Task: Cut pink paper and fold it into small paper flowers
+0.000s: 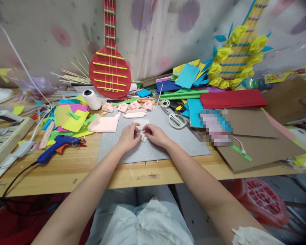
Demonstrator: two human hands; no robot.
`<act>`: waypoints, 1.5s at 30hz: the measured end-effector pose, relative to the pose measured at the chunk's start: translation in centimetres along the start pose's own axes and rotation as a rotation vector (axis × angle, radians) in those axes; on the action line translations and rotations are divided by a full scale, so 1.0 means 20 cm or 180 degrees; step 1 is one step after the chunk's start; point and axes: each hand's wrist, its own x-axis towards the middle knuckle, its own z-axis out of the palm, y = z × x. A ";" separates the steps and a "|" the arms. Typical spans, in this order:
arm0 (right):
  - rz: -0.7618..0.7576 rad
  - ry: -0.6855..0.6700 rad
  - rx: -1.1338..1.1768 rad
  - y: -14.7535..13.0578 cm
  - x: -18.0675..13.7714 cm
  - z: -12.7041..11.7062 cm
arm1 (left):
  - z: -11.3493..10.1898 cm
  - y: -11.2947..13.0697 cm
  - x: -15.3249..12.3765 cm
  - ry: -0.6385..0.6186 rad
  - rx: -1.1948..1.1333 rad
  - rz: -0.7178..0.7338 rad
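Centre of frame, on grey cutting mat [168,144]: left hand [129,137] and right hand [155,135] meet over pale paper piece [142,123], fingertips of both pinching its lower edge. Judgement: keep the paper flat on the mat and pinch evenly. Wooden table [73,170] crowded: scissors [174,119] right of centre, blue glue gun [56,144] left. Curtain [155,30] behind, upper frame.

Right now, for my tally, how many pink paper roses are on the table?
4, at the far edge of the grey mat: leftmost rose, second rose, third rose, rightmost rose. Others may be hidden.
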 end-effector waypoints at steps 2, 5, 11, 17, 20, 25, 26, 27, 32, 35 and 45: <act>-0.0018 0.0008 -0.0046 0.00 0.00 0.00 | 0.00 0.01 -0.01 0.0014 -0.0023 -0.0067; -0.0052 0.0015 -0.0099 -0.01 0.00 0.00 | 0.01 0.02 -0.01 0.0030 0.0015 -0.0093; -0.0114 -0.0012 -0.0163 -0.01 0.00 0.00 | 0.00 0.03 -0.02 -0.0113 0.0334 0.0184; -0.0155 -0.0002 -0.0175 -0.01 0.00 0.00 | 0.00 0.02 -0.03 -0.0061 0.0288 0.0263; -0.0156 -0.0011 -0.0177 0.00 0.00 0.00 | 0.00 0.03 -0.03 -0.0060 0.0259 0.0272; -0.0224 0.0068 -0.0204 0.00 0.00 0.00 | -0.01 0.04 -0.04 0.0032 0.0256 0.0174; -0.0262 0.0132 -0.0249 0.00 0.00 0.00 | -0.01 0.04 -0.04 0.0058 0.0192 0.0120; -0.0301 0.0197 -0.0301 -0.01 0.00 0.00 | -0.01 0.04 -0.03 0.0078 0.0110 0.0058; -0.0345 0.0074 -0.0361 -0.03 -0.02 -0.03 | -0.03 0.02 -0.03 0.0040 -0.0237 -0.0104; -0.0335 -0.0091 -0.0325 -0.03 -0.02 -0.04 | -0.05 0.01 -0.03 0.0050 -0.0289 -0.0110; -0.0233 0.0024 -0.0277 -0.05 -0.02 -0.03 | -0.06 0.03 -0.05 0.0279 -0.0407 -0.0186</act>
